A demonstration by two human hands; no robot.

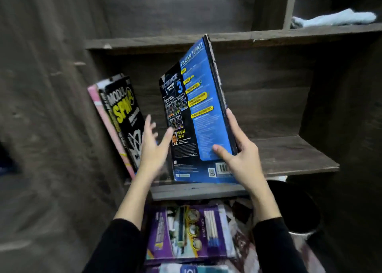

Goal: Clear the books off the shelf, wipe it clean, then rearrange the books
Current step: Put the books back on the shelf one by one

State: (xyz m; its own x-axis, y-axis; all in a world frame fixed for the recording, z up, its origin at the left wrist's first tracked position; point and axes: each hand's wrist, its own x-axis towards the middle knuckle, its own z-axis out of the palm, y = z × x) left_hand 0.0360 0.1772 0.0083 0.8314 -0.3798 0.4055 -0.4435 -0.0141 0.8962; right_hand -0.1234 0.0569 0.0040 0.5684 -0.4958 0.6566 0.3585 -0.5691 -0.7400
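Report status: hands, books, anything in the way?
Right hand grips blue book, upright at the shelf. Left hand open beside it. Black book and pink book lean at far left. Cloth lies in the compartment above.

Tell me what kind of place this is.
Probably a home study corner: a dark wooden shelf, school revision books like the black SPM module and the blue science book, and a cloth one level up.

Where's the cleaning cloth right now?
Head view, top right: the light blue cloth lies on the upper shelf, right of the vertical divider, above the blue book.
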